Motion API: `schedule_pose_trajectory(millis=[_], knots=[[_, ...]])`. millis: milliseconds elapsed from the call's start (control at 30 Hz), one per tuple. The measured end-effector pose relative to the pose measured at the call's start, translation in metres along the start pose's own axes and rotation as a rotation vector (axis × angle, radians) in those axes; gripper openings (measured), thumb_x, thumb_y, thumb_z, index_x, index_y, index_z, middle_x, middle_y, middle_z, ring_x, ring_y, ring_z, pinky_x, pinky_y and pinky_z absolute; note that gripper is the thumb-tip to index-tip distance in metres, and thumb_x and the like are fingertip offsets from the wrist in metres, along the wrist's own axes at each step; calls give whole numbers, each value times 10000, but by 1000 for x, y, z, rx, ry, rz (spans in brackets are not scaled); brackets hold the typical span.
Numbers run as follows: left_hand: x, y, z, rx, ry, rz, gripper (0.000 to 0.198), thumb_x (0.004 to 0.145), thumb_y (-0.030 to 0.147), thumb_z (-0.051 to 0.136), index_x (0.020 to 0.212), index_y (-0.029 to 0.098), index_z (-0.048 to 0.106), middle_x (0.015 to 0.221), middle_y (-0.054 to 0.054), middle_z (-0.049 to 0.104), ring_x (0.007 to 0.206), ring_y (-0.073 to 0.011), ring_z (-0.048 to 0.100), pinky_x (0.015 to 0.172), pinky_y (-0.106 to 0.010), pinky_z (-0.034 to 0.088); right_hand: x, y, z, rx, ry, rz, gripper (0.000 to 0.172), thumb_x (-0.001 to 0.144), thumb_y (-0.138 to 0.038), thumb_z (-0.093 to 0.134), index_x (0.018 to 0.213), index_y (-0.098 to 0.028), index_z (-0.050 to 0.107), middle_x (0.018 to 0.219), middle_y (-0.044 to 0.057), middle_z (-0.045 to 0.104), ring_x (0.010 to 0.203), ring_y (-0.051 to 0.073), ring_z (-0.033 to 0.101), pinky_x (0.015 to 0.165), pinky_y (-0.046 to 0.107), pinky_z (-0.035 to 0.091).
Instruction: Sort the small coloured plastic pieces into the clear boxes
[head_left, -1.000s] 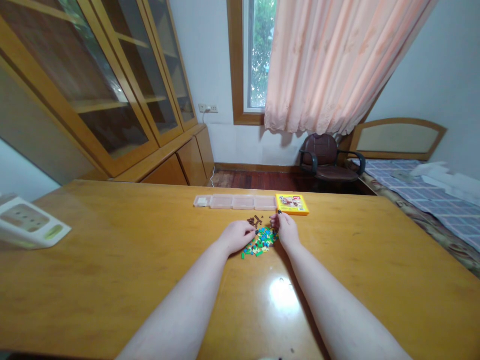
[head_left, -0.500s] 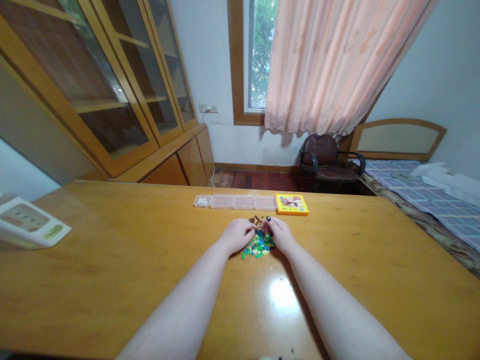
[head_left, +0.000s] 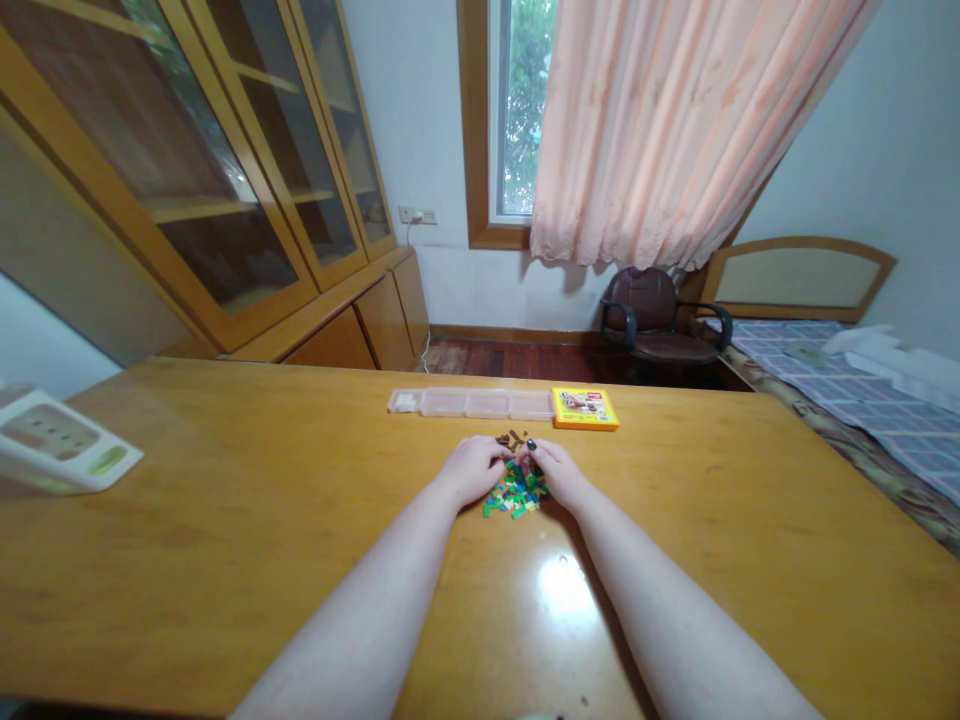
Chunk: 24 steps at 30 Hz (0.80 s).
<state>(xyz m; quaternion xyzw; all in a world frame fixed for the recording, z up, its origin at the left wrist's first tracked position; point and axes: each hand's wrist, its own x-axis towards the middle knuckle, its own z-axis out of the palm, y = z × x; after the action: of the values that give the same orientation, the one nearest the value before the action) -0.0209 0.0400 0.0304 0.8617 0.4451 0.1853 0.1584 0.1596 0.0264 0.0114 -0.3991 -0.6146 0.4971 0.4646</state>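
A loose pile of small green, blue, white and yellow bricks (head_left: 517, 495) lies on the wooden table (head_left: 300, 480) between my hands. Brown pieces (head_left: 515, 438) lie at the far side of the pile. My left hand (head_left: 476, 468) rests at the pile's left edge, fingers curled inward; anything between its fingertips is too small to make out. From the right, my right hand (head_left: 549, 468) reaches over the pile with its fingers pinched together near the left fingertips. What it grips, if anything, is hidden.
Behind the pile stands a row of clear plastic trays (head_left: 487, 403), with a yellow box (head_left: 585, 409) at its right end. A white plastic container (head_left: 67, 443) is at the table's far left. Beyond the table are a chair (head_left: 656, 315) and a bed.
My right hand has moved slightly left, closer to my left fingertips. My left hand has hardly moved.
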Motion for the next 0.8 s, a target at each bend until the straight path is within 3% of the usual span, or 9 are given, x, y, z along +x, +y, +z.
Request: schedule_pose_trajectory(millis=[300, 433, 567, 700, 800], knots=[[0, 2, -1, 23, -22, 4, 317, 772, 202, 472, 991, 258, 695, 907, -30, 678, 854, -183, 585, 805, -290, 430, -2, 0, 4, 55, -106, -21, 392, 818, -489, 448, 703, -169, 643, 627, 11, 551, 632, 145, 492, 628, 255, 391], [0, 0, -1, 27, 22, -12, 307, 771, 189, 478, 987, 242, 689, 901, -35, 665, 854, -185, 580, 817, -302, 429, 1, 7, 2, 42, 86, 38, 389, 824, -481, 415, 689, -175, 613, 611, 14, 562, 604, 152, 502, 596, 257, 397], [-1, -1, -2, 28, 69, -59, 225, 760, 191, 505, 893, 219, 685, 909, -34, 658, 883, -192, 570, 856, -321, 414, 5, 13, -6, -171, 274, 31, 321, 807, -428, 458, 664, -178, 599, 584, 1, 547, 592, 156, 499, 569, 250, 373], [-1, 2, -4, 37, 29, -61, 182, 763, 227, 520, 823, 225, 692, 858, -32, 655, 877, -197, 561, 853, -327, 409, 4, 12, -7, -282, 249, 21, 317, 825, -402, 447, 672, -179, 610, 612, 9, 581, 621, 168, 528, 576, 251, 377], [-1, 3, -3, 31, -5, -24, 220, 762, 220, 514, 878, 237, 700, 879, -33, 663, 891, -201, 558, 863, -333, 406, 2, 8, -4, -344, 178, -3, 312, 838, -367, 439, 655, -180, 609, 623, 10, 590, 620, 164, 524, 577, 247, 368]])
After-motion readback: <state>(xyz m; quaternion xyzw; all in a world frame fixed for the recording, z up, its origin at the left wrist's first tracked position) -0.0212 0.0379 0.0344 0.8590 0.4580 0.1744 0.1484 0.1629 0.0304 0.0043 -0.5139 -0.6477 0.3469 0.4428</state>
